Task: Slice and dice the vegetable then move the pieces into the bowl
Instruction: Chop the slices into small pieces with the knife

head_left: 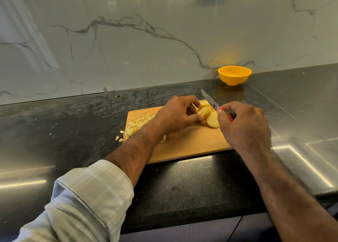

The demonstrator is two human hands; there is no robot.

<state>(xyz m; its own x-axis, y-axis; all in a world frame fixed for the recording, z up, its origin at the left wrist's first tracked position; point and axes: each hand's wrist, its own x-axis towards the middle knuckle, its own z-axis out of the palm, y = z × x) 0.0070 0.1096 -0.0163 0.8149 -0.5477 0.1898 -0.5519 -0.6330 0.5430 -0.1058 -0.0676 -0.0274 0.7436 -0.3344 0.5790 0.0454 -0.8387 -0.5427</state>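
Fingers (198, 117) of my left hand (178, 113) pinch the potato slices (210, 116) on the cutting board (190, 143); my right hand (243, 122) grips the knife (210, 100). Diced pieces (136, 125) lie left, yellow bowl (234, 75) far right on the bench (73, 117).

I note a matt wooden board (192, 143) on a dark, speckled stone counter (73, 117) with a glossy sheen. At right, the brushed-metal surface (301, 113) reflects light. The far wall (146, 40) is polished, veined marble. The bowl (234, 75) looks like smooth plastic. The knife (210, 100) blade is patterned metal. The sleeve (87, 201) is woven cloth.
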